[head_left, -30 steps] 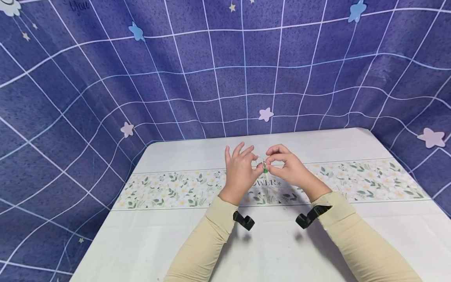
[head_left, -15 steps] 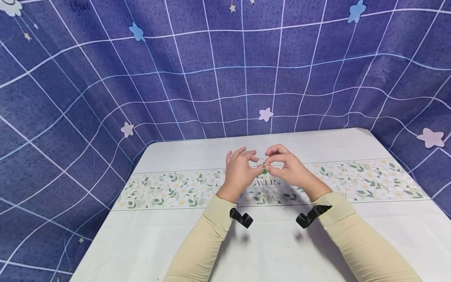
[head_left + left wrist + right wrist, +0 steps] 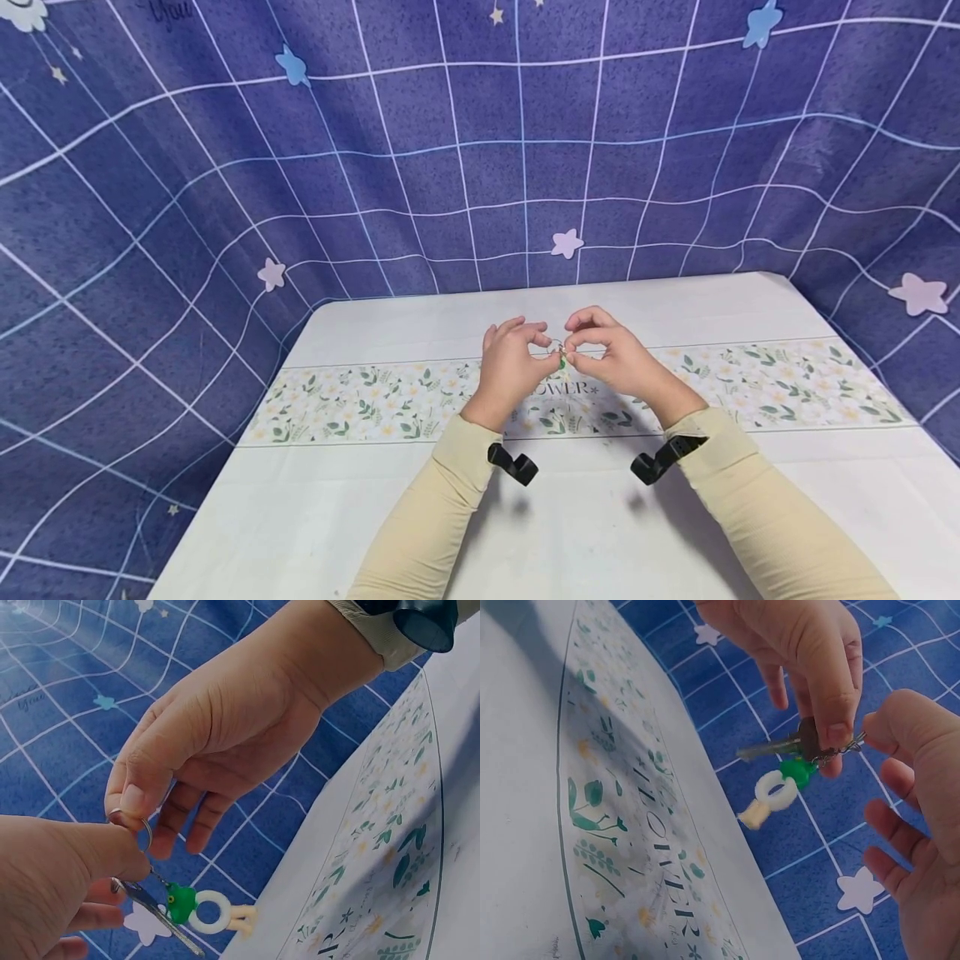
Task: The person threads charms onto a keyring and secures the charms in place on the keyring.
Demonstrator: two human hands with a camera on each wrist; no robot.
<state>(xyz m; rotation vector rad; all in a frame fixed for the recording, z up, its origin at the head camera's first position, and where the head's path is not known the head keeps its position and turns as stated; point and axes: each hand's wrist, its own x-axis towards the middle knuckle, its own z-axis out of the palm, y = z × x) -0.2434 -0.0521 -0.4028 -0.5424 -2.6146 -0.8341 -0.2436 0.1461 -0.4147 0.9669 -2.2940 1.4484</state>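
Both hands meet over the middle of the table, working on a metal key ring [image 3: 148,836]. My left hand [image 3: 510,367] pinches a key [image 3: 769,748] near its head between thumb and finger. My right hand [image 3: 611,354] pinches the ring between thumb and forefinger, its other fingers loosely bent. From a short chain hangs a frog charm [image 3: 180,903] with a green head, a white loop-shaped body and pale yellow feet. In the right wrist view, the key and the charm hang side by side below the left thumb. Fingertips hide part of the ring.
The white table [image 3: 315,500] carries a printed flower band [image 3: 375,404] with lettering across it. A blue curtain [image 3: 420,183] with a white grid and stars stands behind and beside the table. A black camera mount [image 3: 513,464] sits at each wrist.
My left hand's raised fingers have come down and bent a little, and that wrist has shifted slightly left. The right hand stays almost still. The green charm shows less between the hands.
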